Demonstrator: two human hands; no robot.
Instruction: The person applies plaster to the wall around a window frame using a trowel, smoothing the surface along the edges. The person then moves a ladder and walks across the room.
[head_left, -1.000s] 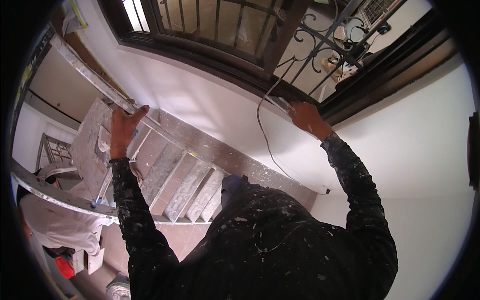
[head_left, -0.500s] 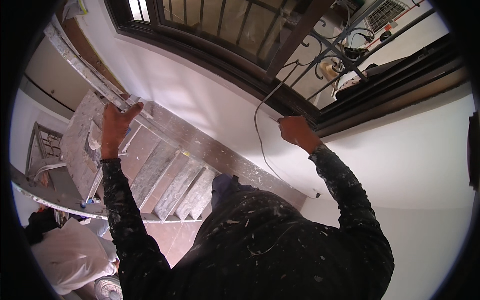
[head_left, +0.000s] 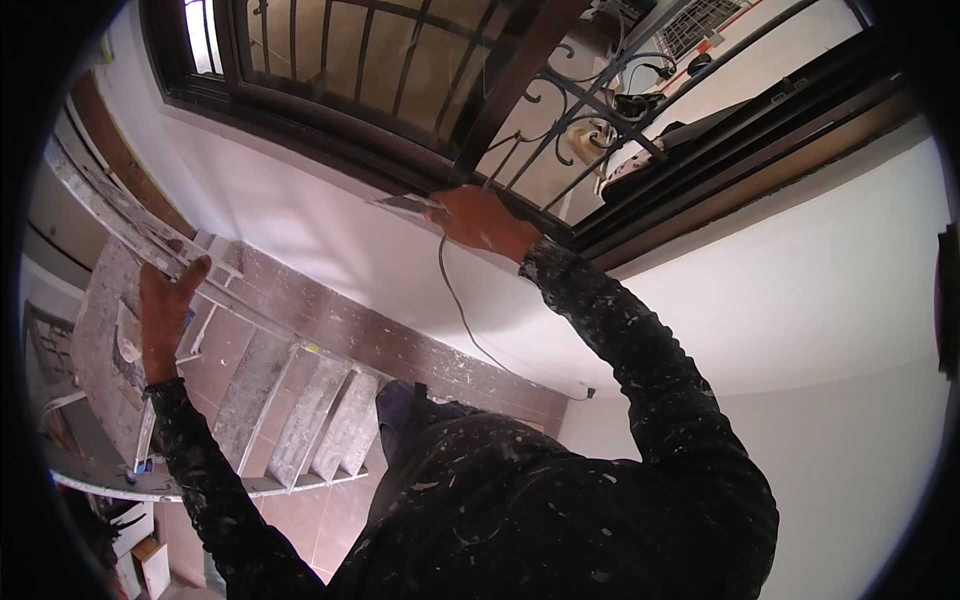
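My left hand (head_left: 168,310) grips the side rail of a paint-spattered stepladder (head_left: 255,318), thumb along the rail; the other fingers are partly hidden. My right hand (head_left: 485,220) is closed around a flat, pale-bladed tool that looks like a putty knife (head_left: 398,206). Its blade points left, close to the white wall (head_left: 330,180) just under the dark window frame (head_left: 300,120). The handle is hidden in my fist. A thin grey cable (head_left: 457,295) hangs down the wall below that hand.
Wide ladder treads (head_left: 312,415) lie below me, at left. On the ladder's top platform (head_left: 100,340) rests some pale material. An ornate iron grille (head_left: 590,105) shows through the open window part at upper right. The cable ends near a small dark plug (head_left: 590,393).
My right hand has moved left along the lower window frame, and the blade now shows. The view has shifted, and the person in pale clothing at lower left has left view.
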